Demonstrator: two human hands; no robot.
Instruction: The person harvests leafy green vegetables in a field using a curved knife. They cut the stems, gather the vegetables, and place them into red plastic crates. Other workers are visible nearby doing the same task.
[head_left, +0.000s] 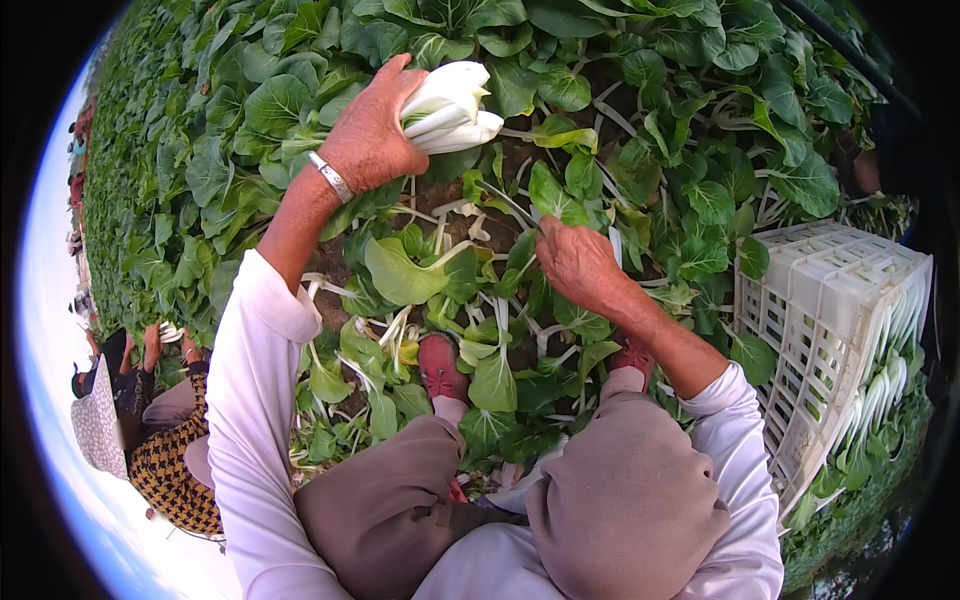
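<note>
Up at the top centre my left hand (379, 124), with a silver bracelet at its wrist, grips several pak choi heads (454, 112) by their white stalks, cut ends towards the right. Lower and to the right, my right hand (577, 262) is closed around a knife, whose narrow metal blade (510, 204) points up and left over the plants. The handle is mostly hidden in the fist. Loose pale leaves and stalks (409, 274) lie on the soil between and below my hands.
A white plastic crate (806, 337) holding pak choi lies on its side at the right. Uncut green plants (277, 105) spread across the top and left. My red shoes (442, 367) stand among leaves. Co-workers crouch at the left edge, one in a patterned top (176, 469).
</note>
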